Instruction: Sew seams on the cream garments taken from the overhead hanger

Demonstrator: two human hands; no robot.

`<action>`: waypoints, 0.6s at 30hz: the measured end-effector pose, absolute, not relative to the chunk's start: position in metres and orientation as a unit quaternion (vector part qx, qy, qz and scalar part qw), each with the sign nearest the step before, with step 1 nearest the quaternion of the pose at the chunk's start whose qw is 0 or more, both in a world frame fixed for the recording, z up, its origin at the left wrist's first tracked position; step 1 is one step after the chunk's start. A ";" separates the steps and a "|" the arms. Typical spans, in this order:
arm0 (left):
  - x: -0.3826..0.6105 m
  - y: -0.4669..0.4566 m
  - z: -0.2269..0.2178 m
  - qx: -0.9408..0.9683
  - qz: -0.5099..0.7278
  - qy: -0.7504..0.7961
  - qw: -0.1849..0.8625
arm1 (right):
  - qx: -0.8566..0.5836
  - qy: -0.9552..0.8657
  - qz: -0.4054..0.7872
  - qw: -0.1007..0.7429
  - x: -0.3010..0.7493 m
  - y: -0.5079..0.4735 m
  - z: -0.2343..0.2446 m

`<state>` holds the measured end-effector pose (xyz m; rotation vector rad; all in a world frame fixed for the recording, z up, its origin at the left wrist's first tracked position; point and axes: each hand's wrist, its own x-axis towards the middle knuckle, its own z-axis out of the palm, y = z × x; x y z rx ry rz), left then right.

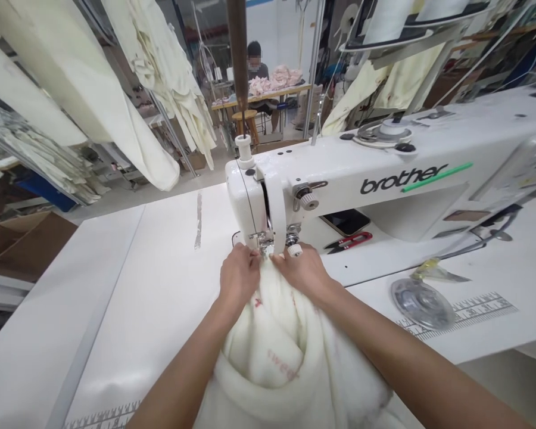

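Observation:
A bundle of fluffy cream fabric with faint red lettering lies on the white sewing table, bunched up towards me. Both my hands pinch its far edge just under the needle of a white sewing machine. My left hand is closed on the cloth left of the presser foot. My right hand is closed on the cloth right of it. The fingertips of both hands are partly hidden by the fabric and the machine head.
Red thread snips and a dark phone lie under the machine arm. A clear round lid and a clip sit by a printed ruler at right. Cream cloth hangs at back left. Another person sits at a far table.

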<state>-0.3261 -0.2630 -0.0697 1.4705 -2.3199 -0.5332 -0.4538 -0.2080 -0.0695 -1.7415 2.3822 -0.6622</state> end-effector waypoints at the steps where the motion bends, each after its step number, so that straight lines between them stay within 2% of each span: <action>1: -0.326 -0.263 -0.070 0.517 -0.184 -0.819 0.170 | -0.573 0.789 -0.217 0.057 -0.453 -0.208 -0.069; 18: -0.330 -0.270 -0.072 0.508 -0.166 -0.825 0.184 | -0.574 0.783 -0.238 0.029 -0.451 -0.215 -0.081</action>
